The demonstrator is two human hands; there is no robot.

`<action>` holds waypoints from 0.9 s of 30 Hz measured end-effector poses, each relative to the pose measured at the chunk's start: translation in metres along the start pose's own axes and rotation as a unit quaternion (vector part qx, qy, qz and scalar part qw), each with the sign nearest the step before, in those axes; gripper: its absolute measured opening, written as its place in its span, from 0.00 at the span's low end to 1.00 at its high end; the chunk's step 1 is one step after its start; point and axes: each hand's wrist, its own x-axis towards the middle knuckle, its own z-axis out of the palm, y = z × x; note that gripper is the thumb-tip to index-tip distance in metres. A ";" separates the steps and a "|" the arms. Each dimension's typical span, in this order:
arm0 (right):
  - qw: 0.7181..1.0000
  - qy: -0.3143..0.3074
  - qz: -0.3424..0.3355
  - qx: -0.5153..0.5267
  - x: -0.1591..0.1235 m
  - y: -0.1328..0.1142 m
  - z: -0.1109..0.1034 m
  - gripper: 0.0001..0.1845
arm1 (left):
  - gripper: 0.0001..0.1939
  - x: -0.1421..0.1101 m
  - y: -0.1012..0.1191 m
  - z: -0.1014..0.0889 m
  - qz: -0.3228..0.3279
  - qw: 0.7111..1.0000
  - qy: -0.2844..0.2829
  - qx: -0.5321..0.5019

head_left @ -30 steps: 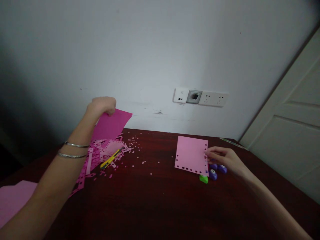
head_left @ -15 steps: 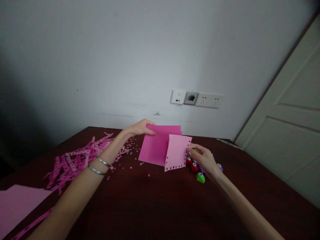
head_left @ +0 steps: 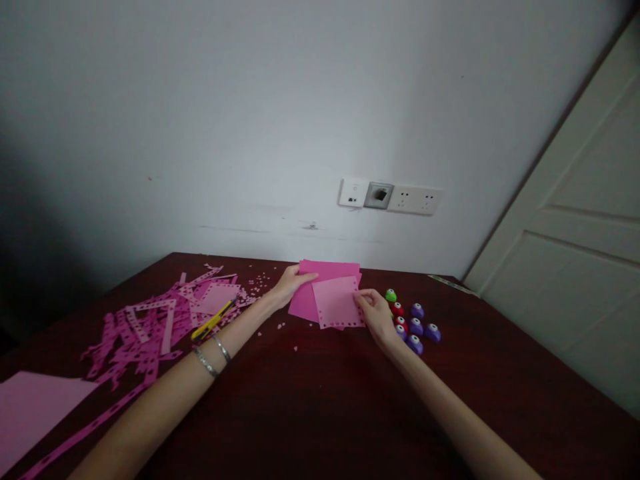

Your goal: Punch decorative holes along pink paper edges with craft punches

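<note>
Far L on the dark red-brown counter [head_left: 280,420]: a lt. pink sheet [head_left: 40,410], partly out of frame. Next to it, a long punched strip [head_left: 95,423] runs diag. toward a messy pile of pink strips [head_left: 137,330], most w/ rows of holes. Yellow cutter [head_left: 213,321] w/ dk. parts lies at the pile's R side, tilted; tiny paper bits [head_left: 257,285] scattered just R of that. Two silver bangles [head_left: 213,357] on the L wrist.

L hand [head_left: 294,281], mid-counter near the back edge, grips the dk. pink sheets [head_left: 304,303] at their L edge, thumb on top, fingers mostly hidden behind. Lt. pink square [head_left: 336,303], holes along bottom + R edges, overlaps the front of them; can't tell if they're touching. R hand [head_left: 376,317] pinches the square's R edge btwn thumb & fingers.

Above, on the wall [head_left: 250,120]: row of socket plates [head_left: 390,197]. Just R of the R hand, a cluster of small punches: green [head_left: 391,295], red [head_left: 397,309], several purple [head_left: 417,311], some partly hidden by the hand. Far R: pale paneled door [head_left: 575,220].
</note>
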 end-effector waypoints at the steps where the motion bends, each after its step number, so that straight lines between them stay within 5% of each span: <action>1: 1.000 0.012 -0.008 0.003 0.003 0.002 0.003 0.17 | 0.18 0.000 -0.002 0.002 0.011 1.000 0.015 -0.012; 7: 0.995 0.078 -0.055 0.028 0.007 0.012 0.022 0.16 | 0.22 -0.007 -0.015 0.008 0.068 0.996 0.056 -0.014; 16: 0.998 -0.036 -0.057 -0.006 -0.007 0.027 0.015 0.21 | 0.21 -0.017 -0.038 0.000 0.028 0.997 0.016 0.065; 27: 0.995 -0.031 -0.051 -0.083 0.003 0.027 0.011 0.16 | 0.25 -0.010 -0.027 0.002 0.055 0.996 -0.014 0.075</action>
